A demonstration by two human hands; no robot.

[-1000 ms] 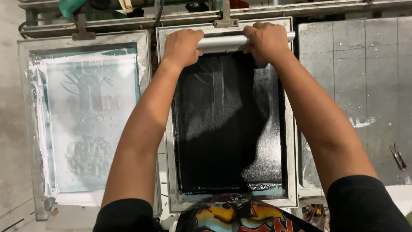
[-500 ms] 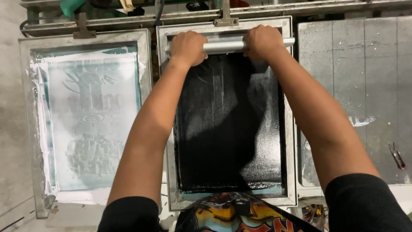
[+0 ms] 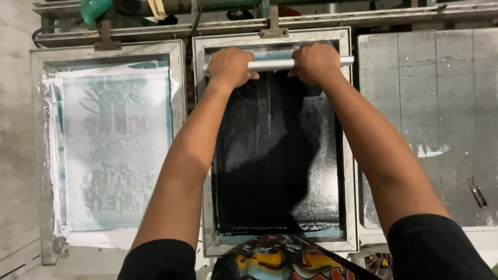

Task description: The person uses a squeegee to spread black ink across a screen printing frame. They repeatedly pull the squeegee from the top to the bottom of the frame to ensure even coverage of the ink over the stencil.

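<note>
A metal-framed printing screen point(image 3: 198, 155) lies in front of me, its mesh covered in wet black ink point(image 3: 280, 166). Across its far end sits a squeegee with a silver bar handle point(image 3: 272, 64). My left hand point(image 3: 230, 66) grips the bar's left part and my right hand point(image 3: 315, 62) grips its right part, both fists closed around it. The blade under the bar is hidden by my hands. Both forearms stretch out over the inked mesh.
A second framed screen point(image 3: 106, 150) with a pale green-white stencil lies to the left. A grey ink-stained board point(image 3: 430, 124) lies to the right with a small dark tool point(image 3: 476, 192) on it. A metal rail with clamps point(image 3: 272, 23) runs along the back. A colourful printed garment point(image 3: 280, 262) shows below.
Both hands have drawn the squeegee slightly nearer along the screen from its far edge. The grip is unchanged.
</note>
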